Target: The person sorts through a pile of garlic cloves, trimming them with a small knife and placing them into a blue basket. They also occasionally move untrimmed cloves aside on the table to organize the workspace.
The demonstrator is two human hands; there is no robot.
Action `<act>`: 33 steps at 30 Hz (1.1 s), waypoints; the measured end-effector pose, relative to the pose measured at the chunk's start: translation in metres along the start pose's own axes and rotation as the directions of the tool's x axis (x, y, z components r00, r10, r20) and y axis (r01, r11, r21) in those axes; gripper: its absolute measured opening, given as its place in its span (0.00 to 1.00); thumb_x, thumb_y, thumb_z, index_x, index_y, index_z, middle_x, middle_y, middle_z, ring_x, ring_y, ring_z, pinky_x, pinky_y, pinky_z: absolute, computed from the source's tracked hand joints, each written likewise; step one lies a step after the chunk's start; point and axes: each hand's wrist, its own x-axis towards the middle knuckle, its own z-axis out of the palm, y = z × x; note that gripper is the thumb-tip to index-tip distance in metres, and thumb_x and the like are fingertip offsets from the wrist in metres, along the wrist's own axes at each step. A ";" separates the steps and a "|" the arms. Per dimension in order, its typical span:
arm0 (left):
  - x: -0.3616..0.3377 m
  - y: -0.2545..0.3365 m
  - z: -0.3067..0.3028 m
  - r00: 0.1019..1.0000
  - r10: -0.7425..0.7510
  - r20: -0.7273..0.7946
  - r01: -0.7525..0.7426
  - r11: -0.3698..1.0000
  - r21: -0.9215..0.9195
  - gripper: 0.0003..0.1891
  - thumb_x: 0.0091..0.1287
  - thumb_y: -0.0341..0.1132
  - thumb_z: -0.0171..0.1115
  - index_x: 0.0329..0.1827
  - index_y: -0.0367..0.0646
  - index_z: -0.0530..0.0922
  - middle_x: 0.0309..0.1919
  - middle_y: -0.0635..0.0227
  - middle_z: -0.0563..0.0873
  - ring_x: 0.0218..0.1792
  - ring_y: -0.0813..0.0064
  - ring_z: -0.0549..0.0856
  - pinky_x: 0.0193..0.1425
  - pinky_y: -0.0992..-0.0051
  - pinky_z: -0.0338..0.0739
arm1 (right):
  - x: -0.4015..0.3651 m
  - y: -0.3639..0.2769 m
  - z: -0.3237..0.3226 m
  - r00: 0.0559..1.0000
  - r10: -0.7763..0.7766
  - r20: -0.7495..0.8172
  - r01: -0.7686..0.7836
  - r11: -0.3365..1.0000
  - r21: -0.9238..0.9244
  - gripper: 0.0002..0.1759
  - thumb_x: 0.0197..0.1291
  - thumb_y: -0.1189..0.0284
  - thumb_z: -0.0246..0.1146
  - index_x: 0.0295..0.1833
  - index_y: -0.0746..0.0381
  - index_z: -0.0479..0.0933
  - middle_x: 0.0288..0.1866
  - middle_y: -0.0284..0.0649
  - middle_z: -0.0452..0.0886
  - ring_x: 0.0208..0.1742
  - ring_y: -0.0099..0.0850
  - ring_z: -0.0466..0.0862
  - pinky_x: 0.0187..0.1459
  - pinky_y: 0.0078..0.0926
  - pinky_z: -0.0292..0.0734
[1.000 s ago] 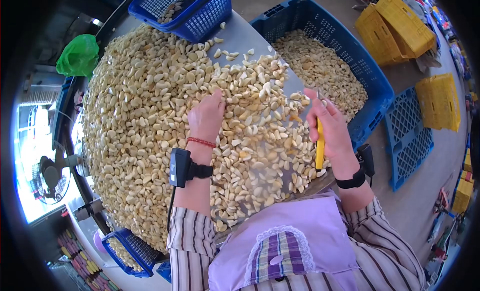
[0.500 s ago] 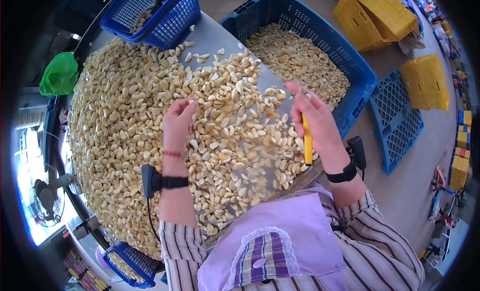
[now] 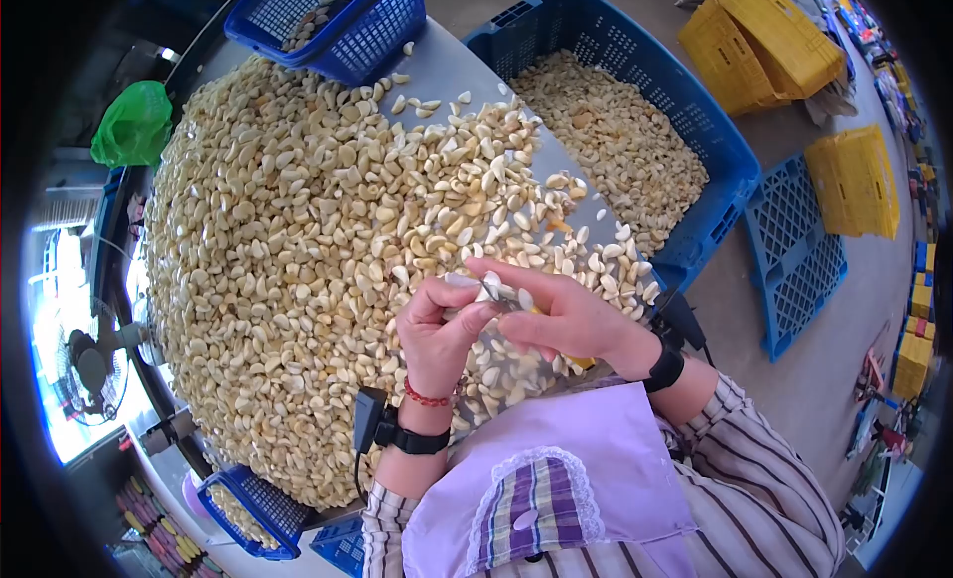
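Over the heap of pale garlic cloves [image 3: 288,211] my two hands are together. My left hand [image 3: 439,330] is closed, pinching a garlic clove [image 3: 484,292] between thumb and fingertips. Held in my right hand [image 3: 571,320] is a small knife with a yellow handle [image 3: 582,361], mostly covered by the palm and fingers. Its blade end lies at the clove, though exact contact is hard to make out. Beneath both hands, loose cloves are spread over the grey metal table [image 3: 452,67].
Beyond the table's right edge stands a large blue crate [image 3: 730,181] of cloves. One blue basket [image 3: 372,37] sits at the table's far end, another [image 3: 288,518] at lower left. Yellow crates [image 3: 854,181] and a blue pallet [image 3: 794,250] are on the floor at right. A fan [image 3: 91,364] stands left.
Both hands have come together: my left moved right with a pinched clove, my right moved left and down with the knife. The view has shifted slightly.
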 end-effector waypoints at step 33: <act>-0.030 0.007 -0.021 0.925 -0.370 -0.083 0.361 0.927 -0.106 0.04 0.64 0.24 0.59 0.40 0.39 0.76 0.31 0.68 0.83 0.20 0.89 0.72 0.22 0.89 0.66 | -0.013 0.014 0.000 0.992 0.056 -0.109 -0.078 0.977 -0.201 0.35 0.63 0.57 0.61 0.72 0.58 0.61 0.30 0.31 0.78 0.24 0.15 0.73 0.24 0.14 0.68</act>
